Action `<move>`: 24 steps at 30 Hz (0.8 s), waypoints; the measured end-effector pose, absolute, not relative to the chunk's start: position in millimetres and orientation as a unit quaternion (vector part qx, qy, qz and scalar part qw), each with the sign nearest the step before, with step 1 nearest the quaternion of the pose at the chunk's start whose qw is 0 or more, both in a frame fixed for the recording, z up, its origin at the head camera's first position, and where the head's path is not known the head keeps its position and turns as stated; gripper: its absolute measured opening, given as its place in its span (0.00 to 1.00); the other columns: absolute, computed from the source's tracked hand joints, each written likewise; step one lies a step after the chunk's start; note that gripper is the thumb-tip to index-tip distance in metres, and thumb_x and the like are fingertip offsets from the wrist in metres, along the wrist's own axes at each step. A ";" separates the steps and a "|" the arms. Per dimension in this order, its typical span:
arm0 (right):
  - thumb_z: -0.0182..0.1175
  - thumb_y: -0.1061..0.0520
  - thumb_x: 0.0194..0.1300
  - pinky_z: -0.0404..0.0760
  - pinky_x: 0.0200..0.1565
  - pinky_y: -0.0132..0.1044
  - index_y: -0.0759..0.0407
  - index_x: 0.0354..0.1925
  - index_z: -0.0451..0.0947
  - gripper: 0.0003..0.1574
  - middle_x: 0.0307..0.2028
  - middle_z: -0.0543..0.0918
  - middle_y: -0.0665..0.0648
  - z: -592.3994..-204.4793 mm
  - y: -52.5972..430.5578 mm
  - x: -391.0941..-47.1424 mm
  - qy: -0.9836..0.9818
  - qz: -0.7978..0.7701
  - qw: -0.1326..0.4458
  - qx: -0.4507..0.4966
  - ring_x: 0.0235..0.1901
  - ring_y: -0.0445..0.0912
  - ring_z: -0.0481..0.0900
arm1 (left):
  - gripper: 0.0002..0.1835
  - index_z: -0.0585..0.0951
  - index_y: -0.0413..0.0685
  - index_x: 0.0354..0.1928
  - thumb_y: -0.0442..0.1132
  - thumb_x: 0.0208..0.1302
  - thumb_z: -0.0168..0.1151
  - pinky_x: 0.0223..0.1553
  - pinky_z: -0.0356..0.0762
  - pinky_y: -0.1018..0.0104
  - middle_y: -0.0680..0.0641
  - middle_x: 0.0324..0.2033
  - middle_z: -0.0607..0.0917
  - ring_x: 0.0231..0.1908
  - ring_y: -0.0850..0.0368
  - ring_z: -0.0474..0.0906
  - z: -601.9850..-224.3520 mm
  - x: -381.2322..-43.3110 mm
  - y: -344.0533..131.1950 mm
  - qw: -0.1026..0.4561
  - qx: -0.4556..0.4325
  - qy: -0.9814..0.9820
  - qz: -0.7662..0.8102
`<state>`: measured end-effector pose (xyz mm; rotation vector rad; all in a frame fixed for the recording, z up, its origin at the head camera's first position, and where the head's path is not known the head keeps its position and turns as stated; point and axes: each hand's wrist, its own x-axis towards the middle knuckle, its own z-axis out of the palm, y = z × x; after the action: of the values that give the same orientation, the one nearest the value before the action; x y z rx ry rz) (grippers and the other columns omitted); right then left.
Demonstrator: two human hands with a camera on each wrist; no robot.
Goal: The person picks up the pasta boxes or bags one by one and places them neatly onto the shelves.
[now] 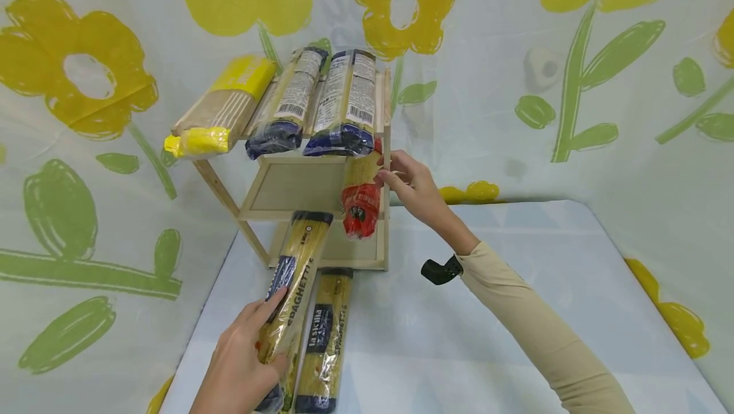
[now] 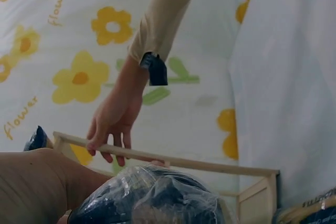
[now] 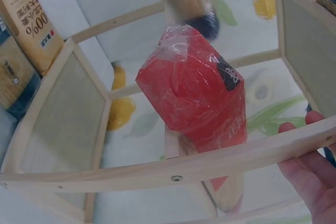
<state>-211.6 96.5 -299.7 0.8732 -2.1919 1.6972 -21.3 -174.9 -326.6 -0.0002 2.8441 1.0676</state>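
Note:
My left hand (image 1: 243, 350) grips a long pack of spaghetti (image 1: 308, 242) with a dark blue label, tilted in front of the wooden shelf rack (image 1: 218, 188). My right hand (image 1: 418, 188) holds the rack's right upright, thumb on one side and fingers round the other. In the right wrist view, fingertips (image 3: 287, 127) show over that wooden bar. Beside this hand, a red-ended pasta pack (image 1: 361, 207) lies on the middle shelf, its end jutting forward. In the left wrist view, a clear-wrapped blue pack end (image 2: 152, 198) hides most of the left hand.
On the top shelf lie a yellow-ended noodle pack (image 1: 223, 105) and several blue-ended pasta packs (image 1: 344, 102). Another spaghetti pack (image 1: 325, 337) lies on the pale table (image 1: 459, 350) before the rack, with one more partly hidden under the held pack. A flowered cloth (image 1: 487, 83) hangs behind.

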 end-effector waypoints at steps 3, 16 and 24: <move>0.50 0.67 0.69 0.77 0.43 0.58 0.71 0.48 0.70 0.10 0.36 0.80 0.70 -299.4 97.1 -211.1 -0.750 0.578 0.120 0.299 0.37 0.62 0.79 | 0.49 0.64 0.54 0.69 0.22 0.40 0.65 0.14 0.62 0.69 0.37 0.59 0.70 0.13 0.64 0.54 -322.5 -31.1 -176.9 0.025 0.020 0.938 0.346; 0.50 0.67 0.69 0.77 0.43 0.56 0.71 0.48 0.70 0.10 0.36 0.80 0.70 -298.1 97.7 -210.1 -0.748 0.580 0.117 0.299 0.37 0.65 0.79 | 0.44 0.66 0.47 0.68 0.24 0.41 0.62 0.12 0.56 0.70 0.32 0.56 0.72 0.13 0.61 0.55 -317.1 -85.0 -175.4 -0.053 0.072 0.937 0.337; 0.50 0.67 0.70 0.79 0.43 0.51 0.72 0.49 0.70 0.11 0.36 0.80 0.71 -297.4 96.9 -209.6 -0.749 0.580 0.112 0.299 0.37 0.64 0.79 | 0.35 0.68 0.42 0.66 0.29 0.52 0.61 0.13 0.53 0.69 0.30 0.46 0.76 0.12 0.59 0.52 -319.4 -128.4 -164.0 -0.071 0.080 0.933 0.343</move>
<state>-209.6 96.9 -297.4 0.8787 -2.1996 1.7012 -128.4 -164.0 -319.4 0.2631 3.0718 1.1306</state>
